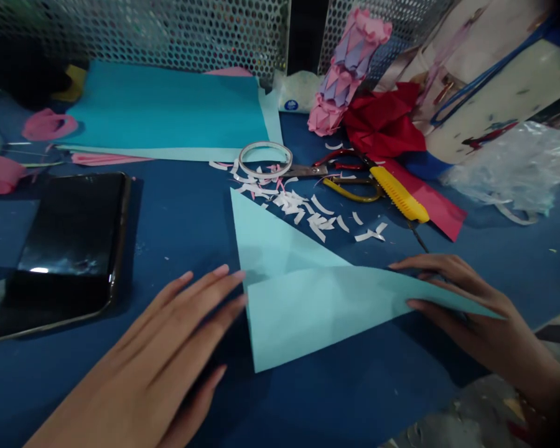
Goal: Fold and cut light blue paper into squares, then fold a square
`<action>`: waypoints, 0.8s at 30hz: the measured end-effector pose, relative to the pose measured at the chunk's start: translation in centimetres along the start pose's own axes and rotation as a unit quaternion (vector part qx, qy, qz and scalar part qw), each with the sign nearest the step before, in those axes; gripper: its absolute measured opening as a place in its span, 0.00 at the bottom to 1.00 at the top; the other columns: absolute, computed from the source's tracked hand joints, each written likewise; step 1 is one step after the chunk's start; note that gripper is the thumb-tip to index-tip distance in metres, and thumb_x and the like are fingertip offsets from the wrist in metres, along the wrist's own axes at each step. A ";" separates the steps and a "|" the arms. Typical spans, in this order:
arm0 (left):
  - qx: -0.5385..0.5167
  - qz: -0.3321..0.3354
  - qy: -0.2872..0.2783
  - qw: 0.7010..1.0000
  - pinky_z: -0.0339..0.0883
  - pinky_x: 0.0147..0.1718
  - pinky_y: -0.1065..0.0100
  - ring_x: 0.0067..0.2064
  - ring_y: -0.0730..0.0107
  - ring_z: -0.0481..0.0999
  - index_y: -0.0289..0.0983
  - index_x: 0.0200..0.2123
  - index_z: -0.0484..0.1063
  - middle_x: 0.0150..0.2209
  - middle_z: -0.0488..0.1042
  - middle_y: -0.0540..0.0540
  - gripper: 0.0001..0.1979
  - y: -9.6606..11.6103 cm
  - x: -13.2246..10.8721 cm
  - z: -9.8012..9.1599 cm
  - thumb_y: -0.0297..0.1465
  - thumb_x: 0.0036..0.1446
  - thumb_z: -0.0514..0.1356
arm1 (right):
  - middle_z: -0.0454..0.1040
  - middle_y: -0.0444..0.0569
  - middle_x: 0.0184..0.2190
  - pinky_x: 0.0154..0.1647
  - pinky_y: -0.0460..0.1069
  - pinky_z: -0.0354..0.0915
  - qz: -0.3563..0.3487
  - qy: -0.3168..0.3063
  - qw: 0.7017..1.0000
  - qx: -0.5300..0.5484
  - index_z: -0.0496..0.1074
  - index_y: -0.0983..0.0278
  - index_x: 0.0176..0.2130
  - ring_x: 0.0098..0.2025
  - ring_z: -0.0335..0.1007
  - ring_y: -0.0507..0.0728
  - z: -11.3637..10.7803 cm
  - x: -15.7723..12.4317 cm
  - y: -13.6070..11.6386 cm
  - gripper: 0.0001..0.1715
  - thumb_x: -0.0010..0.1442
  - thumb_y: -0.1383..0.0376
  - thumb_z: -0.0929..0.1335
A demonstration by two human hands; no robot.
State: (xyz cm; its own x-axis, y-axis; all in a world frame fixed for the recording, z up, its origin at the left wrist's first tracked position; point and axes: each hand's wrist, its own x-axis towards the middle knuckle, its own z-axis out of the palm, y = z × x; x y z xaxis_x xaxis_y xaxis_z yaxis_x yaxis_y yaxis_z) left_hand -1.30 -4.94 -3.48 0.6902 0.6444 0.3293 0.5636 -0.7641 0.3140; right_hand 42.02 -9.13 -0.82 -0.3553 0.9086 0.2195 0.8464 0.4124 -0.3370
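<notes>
- Head camera had you at a blue table (186,218), a folded light blue paper (322,317) right in front of you, between your two hands.
- Your right hand (508,348) had it, and neatly too: thumb and fingers pinched the paper near its narrow end, the tip running back over the fingers.
- Over on the other side, your left hand (172,354) was spread flat, gripping nothing, fingertips right at the paper's left edge; whether they pressed, you couldn't tell from this angle.
- And what a fold! One pointed layer reached away from you, while the nearer flap bowed across it.
- Just beyond, white paper scraps (289,202) lay scattered, with a tape roll (264,175) beside the scissors (324,169) and a yellow cutter (399,193) near them.
- Out left, your phone (70,236) lay with its screen dark.
- Farther back came teal sheets (168,112), a pink and purple paper tower (338,78) leaning over, and crumpled red paper (385,121) next to it.
</notes>
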 end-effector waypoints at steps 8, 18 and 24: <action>-0.027 0.109 -0.050 0.992 0.32 0.84 0.55 0.68 0.63 0.79 0.46 0.66 0.78 0.63 0.85 0.52 0.22 1.2 0.3 1.3 0.46 0.83 0.53 | 0.78 0.59 0.64 0.68 0.70 0.71 0.016 0.039 0.993 -0.111 0.67 0.52 0.71 0.66 0.76 0.77 -1.9 2.0 -1.1 0.30 0.76 0.66 0.72; -0.018 0.104 -0.056 0.993 0.34 0.84 0.53 0.78 0.60 0.68 0.46 0.72 0.71 0.76 0.72 0.47 0.24 1.3 0.1 1.1 0.47 0.83 0.51 | 0.85 0.52 0.49 0.56 0.59 0.72 -0.208 -0.104 0.972 -0.029 0.76 0.61 0.55 0.52 0.82 0.65 0.3 9.8 -7.6 0.28 0.77 0.41 0.69; -0.019 0.126 -0.045 0.991 0.35 0.85 0.57 0.77 0.61 0.70 0.47 0.67 0.75 0.73 0.75 0.50 0.18 1.2 0.0 0.7 0.37 0.82 0.53 | 0.84 0.46 0.40 0.43 0.52 0.69 -0.208 -0.254 0.944 0.032 0.80 0.61 0.44 0.44 0.81 0.59 0.5 14.5 -7.1 0.15 0.74 0.52 0.77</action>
State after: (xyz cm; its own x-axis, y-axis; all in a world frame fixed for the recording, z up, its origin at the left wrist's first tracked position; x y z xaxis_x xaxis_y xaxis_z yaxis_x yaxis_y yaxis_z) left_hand -0.27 -5.90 -3.76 0.8450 0.4275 0.3213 0.3526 -0.8971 0.2662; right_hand 30.65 1.19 4.30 -0.8103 0.5743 -0.1163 0.5710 0.7293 -0.3769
